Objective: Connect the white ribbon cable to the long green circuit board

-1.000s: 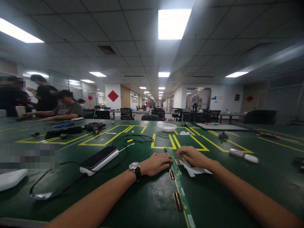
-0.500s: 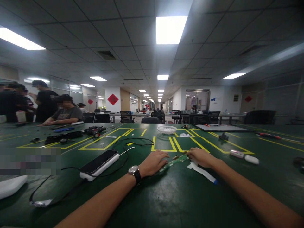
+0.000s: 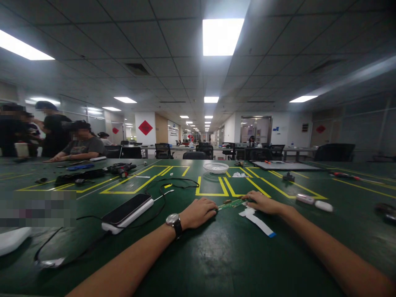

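A narrow green circuit board (image 3: 230,204) spans the gap between my two hands, low over the green table (image 3: 216,264). My left hand (image 3: 199,212), with a watch (image 3: 173,222) on the wrist, has its fingers closed at the board's left end. At the other end, my right hand (image 3: 262,202) pinches the board, its fingertips partly hidden. A white flat ribbon cable (image 3: 260,224) with a blue tip lies just below my right hand; whether it is joined to the board I cannot tell.
A phone (image 3: 126,209) lies on a white block at left, with a black cable (image 3: 148,220) looping around it. Beyond my hands stands a white basket (image 3: 215,168) near yellow tape outlines. White and pink cases (image 3: 323,206) and a screwdriver (image 3: 346,176) lie right. A person (image 3: 82,142) sits far left.
The board has come down from a slant, its right end lower and the whole now flatter. My left hand has drawn back slightly toward its left end. The view has shifted slightly.
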Motion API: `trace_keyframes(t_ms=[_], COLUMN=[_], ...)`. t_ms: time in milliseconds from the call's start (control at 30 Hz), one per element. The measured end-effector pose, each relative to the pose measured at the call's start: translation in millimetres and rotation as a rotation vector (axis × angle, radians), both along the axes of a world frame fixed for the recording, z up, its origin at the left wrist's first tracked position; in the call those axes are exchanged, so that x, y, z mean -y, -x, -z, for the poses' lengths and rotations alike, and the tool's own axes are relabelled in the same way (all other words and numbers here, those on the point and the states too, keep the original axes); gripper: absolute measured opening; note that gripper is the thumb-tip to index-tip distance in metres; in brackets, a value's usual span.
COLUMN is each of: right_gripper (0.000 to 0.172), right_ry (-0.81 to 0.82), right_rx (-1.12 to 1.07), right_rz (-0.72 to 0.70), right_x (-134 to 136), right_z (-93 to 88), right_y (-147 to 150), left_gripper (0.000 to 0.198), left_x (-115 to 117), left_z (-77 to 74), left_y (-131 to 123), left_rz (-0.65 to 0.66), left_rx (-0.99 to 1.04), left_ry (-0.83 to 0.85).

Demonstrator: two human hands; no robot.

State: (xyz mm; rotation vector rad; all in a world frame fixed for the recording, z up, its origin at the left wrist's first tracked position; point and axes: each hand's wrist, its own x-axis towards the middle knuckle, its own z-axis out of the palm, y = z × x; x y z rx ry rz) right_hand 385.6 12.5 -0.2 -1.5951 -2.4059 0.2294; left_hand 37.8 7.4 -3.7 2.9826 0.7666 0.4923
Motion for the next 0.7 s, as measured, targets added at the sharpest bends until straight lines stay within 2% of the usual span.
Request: trace_keyframes(t_ms=[200, 467, 567, 700], right_gripper=[0.067, 0.072, 0.069, 0.068], right_ry=[0.143, 0.258, 0.247, 0.124], right_rx=[-0.049, -0.082, -0.131, -0.165], right_rz=[-0.036, -0.092, -0.038, 0.024], right_x=[6.4, 14.0, 13.6, 8.7], right_z=[-8.8, -19.9, -20.9, -15.2], right_y=[-3.0, -12.0, -13.7, -7.0], left_gripper=[0.033, 0.033, 0.033, 0.035], left_x=[-4.1, -4.5, -2.8, -2.0], left_z=[3.5, 4.1, 2.8, 2.0], left_y=[0.9, 1.2, 1.2, 0.8], left_rz=[0.010, 0.002, 0.002, 0.009], left_rx=[0.006, -0.007, -0.007, -0.002], left_ry=[-0.014, -0.015, -0.021, -0.036])
